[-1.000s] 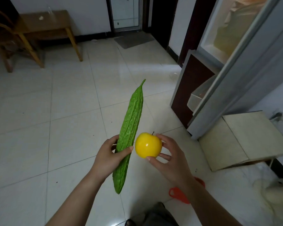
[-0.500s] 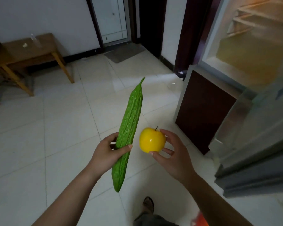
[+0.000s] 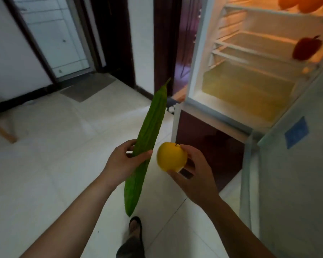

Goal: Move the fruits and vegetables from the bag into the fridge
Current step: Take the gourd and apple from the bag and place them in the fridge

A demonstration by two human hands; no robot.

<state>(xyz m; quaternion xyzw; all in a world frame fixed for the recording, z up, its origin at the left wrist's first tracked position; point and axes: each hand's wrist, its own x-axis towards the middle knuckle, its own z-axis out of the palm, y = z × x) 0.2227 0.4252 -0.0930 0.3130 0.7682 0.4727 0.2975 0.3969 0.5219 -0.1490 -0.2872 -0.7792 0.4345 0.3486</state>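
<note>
Head view: a long, bumpy green gourd tapering to a point leans in the left hand, which is wrapped round its lower middle. The right hand cups a smooth, round yellow apple just beside it. Both are held in front of the open fridge.

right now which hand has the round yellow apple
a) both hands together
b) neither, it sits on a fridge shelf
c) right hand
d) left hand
c: the right hand holds the round yellow apple, while the left hand grips only the long green bitter gourd.
</note>
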